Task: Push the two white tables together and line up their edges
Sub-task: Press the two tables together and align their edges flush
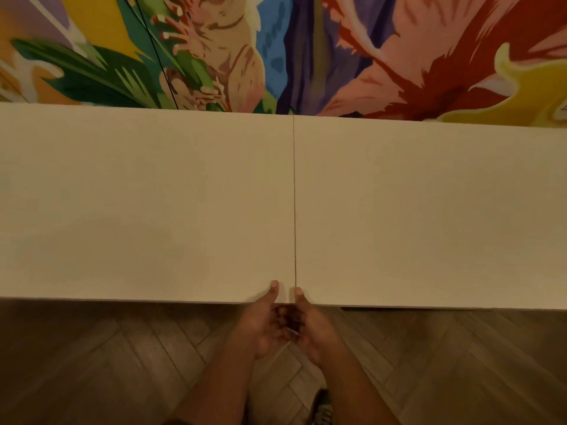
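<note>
Two white tables stand side by side, the left table (147, 204) and the right table (429, 210), touching along a thin dark seam down the middle. Their near edges look almost level; the right one sits slightly lower in the picture. My left hand (264, 323) grips the near corner of the left table, thumb on top just left of the seam. My right hand (310, 325) grips the near corner of the right table, thumb on top at the seam. The fingers of both hands are hidden under the tabletops.
A colourful painted mural wall (306, 50) runs right behind the tables' far edges. A thin black cable (159, 62) hangs in front of it on the left. Wooden herringbone floor (92, 363) lies below, and a shoe (322, 406) shows near the bottom.
</note>
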Tool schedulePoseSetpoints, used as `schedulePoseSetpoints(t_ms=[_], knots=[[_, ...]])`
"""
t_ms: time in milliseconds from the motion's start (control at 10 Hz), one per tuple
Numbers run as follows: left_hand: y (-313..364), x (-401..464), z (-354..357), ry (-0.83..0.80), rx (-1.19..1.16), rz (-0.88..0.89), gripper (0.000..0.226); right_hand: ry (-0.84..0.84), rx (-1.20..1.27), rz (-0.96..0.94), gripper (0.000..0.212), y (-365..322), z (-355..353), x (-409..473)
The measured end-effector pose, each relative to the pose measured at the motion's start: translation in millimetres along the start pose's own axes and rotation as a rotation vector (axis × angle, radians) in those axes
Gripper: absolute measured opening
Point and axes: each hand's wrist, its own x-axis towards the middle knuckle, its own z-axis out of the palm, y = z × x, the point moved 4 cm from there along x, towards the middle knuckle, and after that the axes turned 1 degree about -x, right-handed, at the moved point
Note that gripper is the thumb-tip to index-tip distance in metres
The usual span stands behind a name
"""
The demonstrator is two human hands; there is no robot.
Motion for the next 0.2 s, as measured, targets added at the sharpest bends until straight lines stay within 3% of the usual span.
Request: schedulePoseSetpoints(t_ms=[100, 200], knots=[[13, -17, -1, -0.043, 0.258, -0.064, 0.075, -0.039, -0.229, 0.046, 0.052, -14, -3, -18], [36, -35, 2, -0.011, 0.555, -0.02, 0.073, -0.029, -0.449, -0.002, 0.044, -35, -2, -33]])
